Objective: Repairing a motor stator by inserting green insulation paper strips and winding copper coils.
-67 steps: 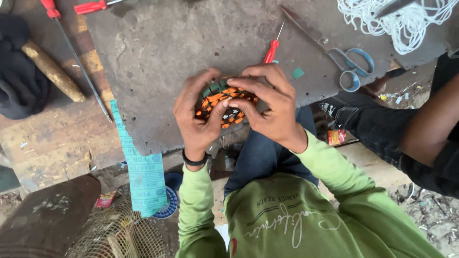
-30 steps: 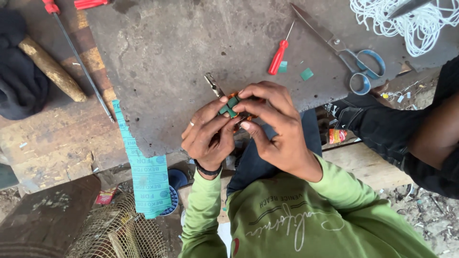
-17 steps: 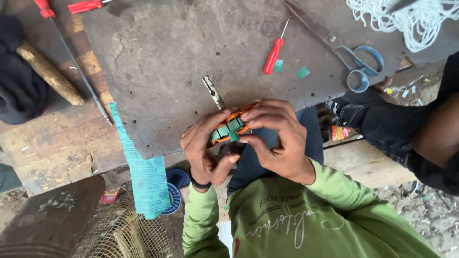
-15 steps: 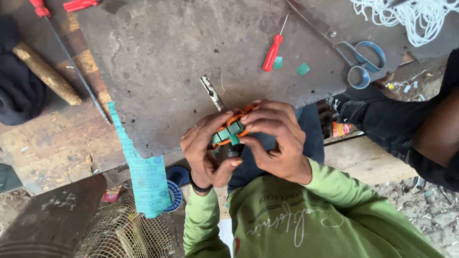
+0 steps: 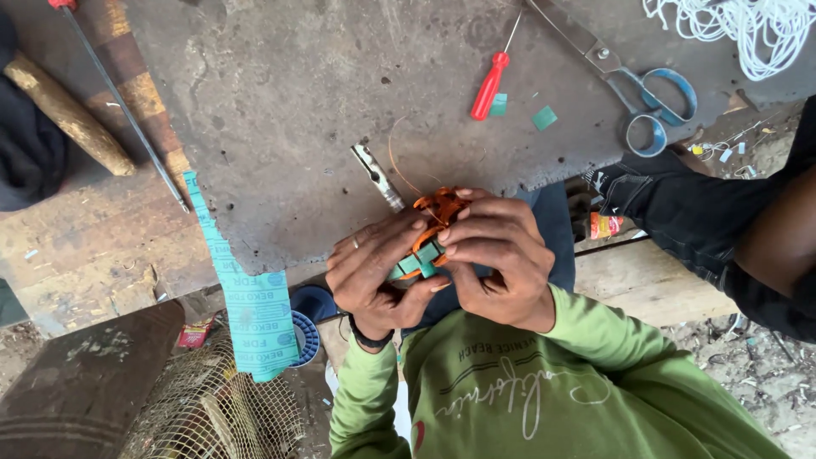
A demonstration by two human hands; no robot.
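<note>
My left hand (image 5: 374, 276), with a ring and a black wristband, and my right hand (image 5: 497, 255) both close around a small bundle of orange wire and green paper strips (image 5: 429, 242). They hold it at the near edge of a grey stone slab (image 5: 280, 102). The orange loops (image 5: 440, 204) stick out above my right fingers, and a thin copper wire (image 5: 395, 157) curls away from them over the slab. A small metal tool (image 5: 378, 177) lies just beyond my left fingers.
On the slab lie a red screwdriver (image 5: 491, 81), two green paper bits (image 5: 544, 117), blue-handled scissors (image 5: 646, 93) and white cord (image 5: 748, 30). A green paper strip (image 5: 242, 289) hangs off the edge. Left: a long rod (image 5: 127, 110), a wooden handle (image 5: 72, 115). Another person's dark sleeve (image 5: 705, 212) is at the right.
The wide orange bundle has been gathered into a tighter one. Both hands have drawn it back from the slab's middle to its near edge, uncovering the metal tool.
</note>
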